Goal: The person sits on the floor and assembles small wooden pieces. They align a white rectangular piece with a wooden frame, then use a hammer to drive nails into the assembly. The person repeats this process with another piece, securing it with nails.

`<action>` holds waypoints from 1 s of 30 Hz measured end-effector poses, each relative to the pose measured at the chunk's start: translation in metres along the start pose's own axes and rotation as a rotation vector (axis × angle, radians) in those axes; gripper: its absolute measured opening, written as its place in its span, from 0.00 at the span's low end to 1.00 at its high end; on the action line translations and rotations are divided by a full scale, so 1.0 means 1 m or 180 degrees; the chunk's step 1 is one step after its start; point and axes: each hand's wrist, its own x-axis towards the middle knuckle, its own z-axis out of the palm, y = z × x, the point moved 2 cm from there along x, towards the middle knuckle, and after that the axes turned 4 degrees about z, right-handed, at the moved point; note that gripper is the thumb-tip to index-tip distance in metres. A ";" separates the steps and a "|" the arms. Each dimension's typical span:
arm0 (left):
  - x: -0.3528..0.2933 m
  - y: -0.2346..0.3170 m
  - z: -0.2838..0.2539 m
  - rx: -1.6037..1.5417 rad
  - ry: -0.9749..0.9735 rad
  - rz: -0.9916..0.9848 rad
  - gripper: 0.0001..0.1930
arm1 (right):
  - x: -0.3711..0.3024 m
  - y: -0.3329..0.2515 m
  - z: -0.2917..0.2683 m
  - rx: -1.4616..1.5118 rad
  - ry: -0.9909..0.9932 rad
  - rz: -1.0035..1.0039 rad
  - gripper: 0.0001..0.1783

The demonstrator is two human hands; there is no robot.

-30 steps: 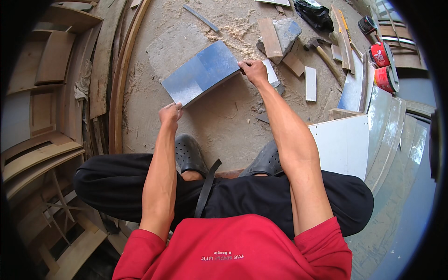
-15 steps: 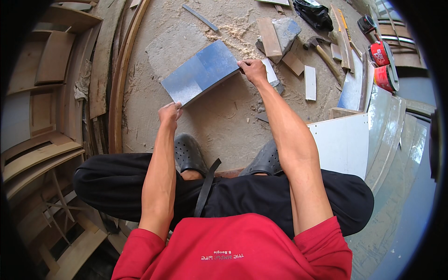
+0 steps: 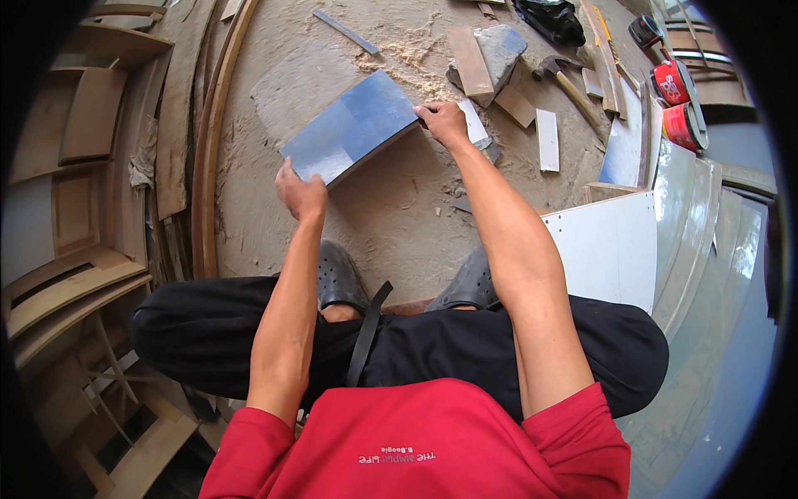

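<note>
A rectangular panel (image 3: pixel 357 121) with a glossy blue and grey top and a visible thick side edge is held between my two hands, tilted over the floor in front of my feet. My left hand (image 3: pixel 302 190) is closed around its near-left corner, with the thumb on the near edge and fingers at the left end. My right hand (image 3: pixel 445 125) pinches the right corner between thumb and fingers. Beneath the panel, a pale stone slab (image 3: pixel 287 87) shows past its far-left side. The underside of the panel is hidden.
Right of the panel are a hammer (image 3: pixel 580 98), a stone block (image 3: pixel 501 48) with a wood strip (image 3: pixel 470 62) on it, and a white strip (image 3: pixel 548 140). Red cans (image 3: pixel 672 83) stand farther right. Long boards (image 3: pixel 218 141) line the left; a white panel (image 3: pixel 607 249) is beside my right knee.
My left hand has shifted farther around the panel's left corner, its fingers now spread up the left end. My right hand keeps its hold. The view has shifted slightly.
</note>
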 end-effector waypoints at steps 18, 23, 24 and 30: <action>0.039 0.135 0.080 -0.1431 -0.1273 0.3094 0.08 | 0.008 0.008 0.005 0.0094 0.0150 -0.0184 0.15; 0.043 0.125 0.081 -0.1522 -0.1238 0.3278 0.08 | 0.005 0.006 0.008 0.0181 0.0022 0.0016 0.16; 0.045 0.127 0.081 -0.1529 -0.1250 0.3335 0.09 | 0.006 0.007 0.007 0.0135 0.0063 -0.0018 0.16; 0.050 0.127 0.080 -0.1624 -0.1331 0.3354 0.09 | 0.005 0.009 0.005 0.0172 0.0078 -0.0033 0.17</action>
